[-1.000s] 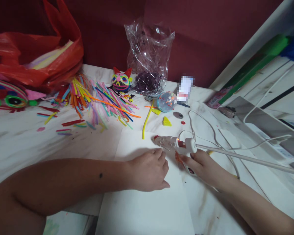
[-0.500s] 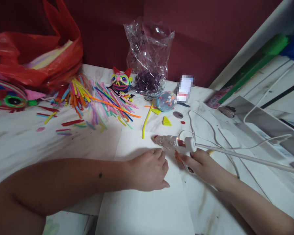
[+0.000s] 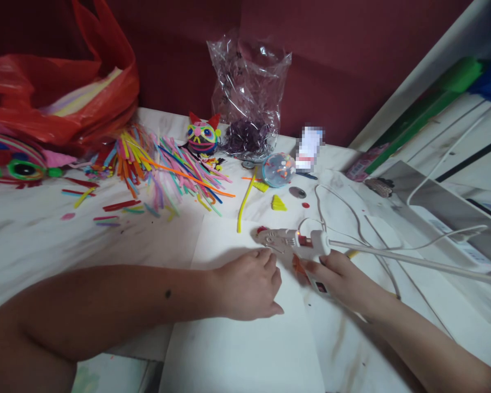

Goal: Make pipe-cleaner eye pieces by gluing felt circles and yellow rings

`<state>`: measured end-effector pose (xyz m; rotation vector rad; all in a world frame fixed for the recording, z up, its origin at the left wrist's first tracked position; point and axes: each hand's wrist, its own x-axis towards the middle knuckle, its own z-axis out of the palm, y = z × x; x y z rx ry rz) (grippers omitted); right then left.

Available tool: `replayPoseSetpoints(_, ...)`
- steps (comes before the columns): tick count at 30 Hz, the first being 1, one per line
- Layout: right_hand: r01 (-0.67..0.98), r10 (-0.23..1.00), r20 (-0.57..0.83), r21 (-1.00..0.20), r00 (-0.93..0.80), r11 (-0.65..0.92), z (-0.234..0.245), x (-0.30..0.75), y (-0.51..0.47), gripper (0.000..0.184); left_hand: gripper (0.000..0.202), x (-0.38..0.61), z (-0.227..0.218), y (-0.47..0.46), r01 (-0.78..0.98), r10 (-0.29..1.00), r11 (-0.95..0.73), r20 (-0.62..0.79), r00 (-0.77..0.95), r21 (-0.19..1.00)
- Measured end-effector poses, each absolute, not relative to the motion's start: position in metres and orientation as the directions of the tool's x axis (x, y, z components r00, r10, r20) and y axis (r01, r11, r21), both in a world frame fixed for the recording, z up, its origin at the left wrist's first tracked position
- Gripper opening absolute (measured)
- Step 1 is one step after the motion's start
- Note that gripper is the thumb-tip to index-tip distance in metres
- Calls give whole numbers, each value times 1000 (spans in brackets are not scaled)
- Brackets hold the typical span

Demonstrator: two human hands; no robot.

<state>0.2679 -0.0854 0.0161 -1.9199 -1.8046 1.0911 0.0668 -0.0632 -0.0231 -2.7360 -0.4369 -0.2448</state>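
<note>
My right hand (image 3: 339, 275) is wrapped around the handle of a white glue gun (image 3: 311, 243) with an orange trigger. A small light glows on the gun's body, and its nozzle points left, with dark red at the tip. Below the nozzle, my left hand (image 3: 249, 284) rests over a white sheet of paper (image 3: 245, 349), back upward and fingers curled. Whatever those fingers may hold is hidden. Beyond the nozzle lie a yellow pipe cleaner (image 3: 245, 204) and a yellow ridged triangle (image 3: 278, 202).
Bundles of coloured pipe cleaners (image 3: 184, 169) spread left, near a red plastic bag (image 3: 65, 109) and a decorated ball with red horns (image 3: 202, 135). Farther back are a clear bag (image 3: 249, 93) and a round clear container (image 3: 278, 169). A white cable (image 3: 343, 199) loops at right.
The glue gun and my right hand have shifted slightly right, and the gun has tilted a little. My left hand has stayed in place.
</note>
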Motion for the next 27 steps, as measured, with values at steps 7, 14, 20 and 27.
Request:
replayPoseSetpoints(7, 495, 987, -133, -854, 85, -158, 16, 283, -88, 38, 56, 65, -23, -63, 346, 300, -890, 188, 935, -297)
replayPoseSetpoints(14, 900, 890, 372, -427, 264, -89, 4, 326, -38, 34, 26, 62, -19, -54, 347, 307, -932, 280, 910, -108)
replayPoseSetpoints(20, 970, 941, 252, -152, 225, -191, -15, 352, -10, 26, 24, 49, 5, -5, 755, 745, -647, 125, 656, -109)
replayPoseSetpoints(27, 982, 976, 113, -71, 184, -177, -12, 366, -7, 39, 21, 50, 4, 24, 921, 926, -377, -36, 375, -102)
